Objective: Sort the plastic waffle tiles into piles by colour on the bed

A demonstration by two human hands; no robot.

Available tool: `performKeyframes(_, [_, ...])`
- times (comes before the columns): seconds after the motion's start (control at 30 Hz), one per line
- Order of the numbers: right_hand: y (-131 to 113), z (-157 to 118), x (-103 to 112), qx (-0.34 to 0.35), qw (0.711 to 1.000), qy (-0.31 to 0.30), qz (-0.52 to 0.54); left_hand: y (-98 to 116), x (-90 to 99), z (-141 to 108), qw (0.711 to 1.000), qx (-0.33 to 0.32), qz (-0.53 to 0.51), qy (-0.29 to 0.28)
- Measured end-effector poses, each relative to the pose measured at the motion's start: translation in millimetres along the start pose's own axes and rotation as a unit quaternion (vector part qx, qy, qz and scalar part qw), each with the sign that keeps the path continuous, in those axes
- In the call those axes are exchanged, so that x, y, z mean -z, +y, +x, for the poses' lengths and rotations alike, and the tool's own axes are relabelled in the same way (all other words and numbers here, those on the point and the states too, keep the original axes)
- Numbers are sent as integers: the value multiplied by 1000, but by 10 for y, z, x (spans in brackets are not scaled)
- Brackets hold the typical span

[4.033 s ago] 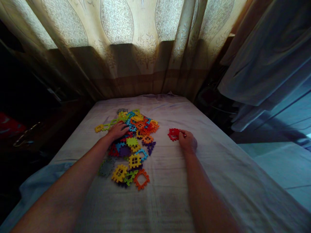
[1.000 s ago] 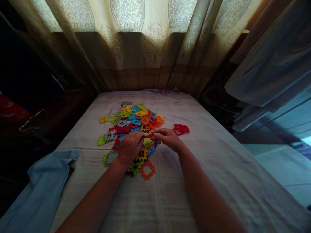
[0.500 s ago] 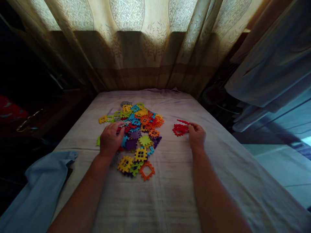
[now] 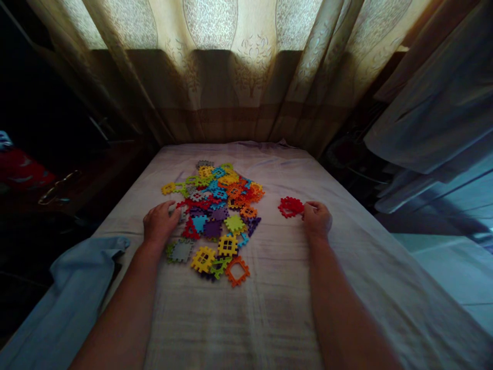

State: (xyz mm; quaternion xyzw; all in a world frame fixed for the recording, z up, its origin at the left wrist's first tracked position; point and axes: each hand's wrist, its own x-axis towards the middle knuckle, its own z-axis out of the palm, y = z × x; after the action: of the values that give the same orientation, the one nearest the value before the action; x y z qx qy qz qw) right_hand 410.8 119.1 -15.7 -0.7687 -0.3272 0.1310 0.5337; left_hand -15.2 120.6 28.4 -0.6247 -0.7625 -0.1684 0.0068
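Observation:
My right hand (image 4: 318, 220) is closed beside a small group of red interlocking plastic tiles (image 4: 290, 206) on the sheet. Its fingertips pinch the right edge of a red tile; how much of that tile they cover is hidden. At the left edge of a mixed pile of coloured notched tiles (image 4: 219, 213) rests my left hand (image 4: 162, 222), its fingers loosely bent and apart. Close to its thumb lies a grey tile (image 4: 182, 214), partly hidden. A red triangular tile (image 4: 190, 228) and a larger grey square tile (image 4: 182, 250) lie near this hand.
A pale bedsheet (image 4: 277, 303) covers the surface. Yellow window tiles (image 4: 203, 259) and an orange frame tile (image 4: 238, 271) lie at the pile's near end. Light-blue cloth (image 4: 84, 282) is at left, curtains (image 4: 246, 103) behind, hanging clothes (image 4: 431, 118) at right.
My right hand has lowered the red tile it held raised onto the red group. My left hand has drawn back left from the pile, uncovering red and grey tiles.

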Motion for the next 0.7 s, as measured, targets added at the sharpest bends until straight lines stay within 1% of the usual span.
performKeyframes(0.07, [-28, -16, 10, 0, 1000, 4, 5, -18, -29, 5, 1000, 14, 8, -23])
performKeyframes(0.17, [-58, -41, 20, 8, 1000, 1, 5, -2, -70, 10, 999, 16, 9, -44])
performKeyframes(0.27, [-66, -54, 16, 16, 1000, -2, 0, 29, -95, 20, 999, 24, -13, -41])
performKeyframes(0.33, [-61, -55, 8, 12, 1000, -4, 2, 41, -99, 26, 997, 44, -48, -36])
performKeyframes(0.4, [-54, -52, 1, 9, 1000, -7, 6, 47, -96, 27, 993, 66, -95, -24])
performKeyframes(0.53, [-59, -54, 4, 9, 1000, -18, 21, 30, -78, 17, 973, 101, -204, 26])
performKeyframes(0.6, [-70, -55, 12, 2, 999, -24, 31, 8, -73, 22, 963, 105, -245, 46])
performKeyframes(0.7, [-82, -50, 21, -7, 999, -14, 44, -18, -66, 51, 949, 91, -288, 89])
